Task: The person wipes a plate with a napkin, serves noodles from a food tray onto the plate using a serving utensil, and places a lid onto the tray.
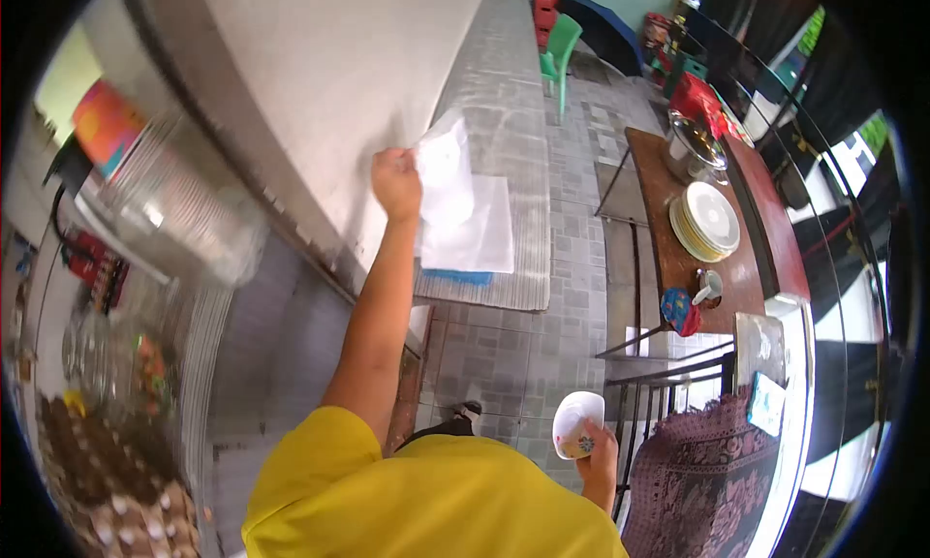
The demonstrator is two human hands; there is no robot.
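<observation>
My left hand [397,182] is closed on the upper edge of a thin white sheet [446,175], lifted at its left side. Beneath it lies more white sheeting [492,229] on the grey striped counter [528,170], with a blue piece [457,277] showing at the front edge. Low on the right, my right hand [601,459] grips the rim of a white bowl [578,418] with a floral pattern, tilted so its inside shows.
To the right, a brown table [644,180] holds stacked plates [710,219], a pot [696,149] and a cup [710,285]. Egg trays [97,461] and a plastic container [184,200] stand left. Ahead are a green chair [560,49] and a dark umbrella [605,30].
</observation>
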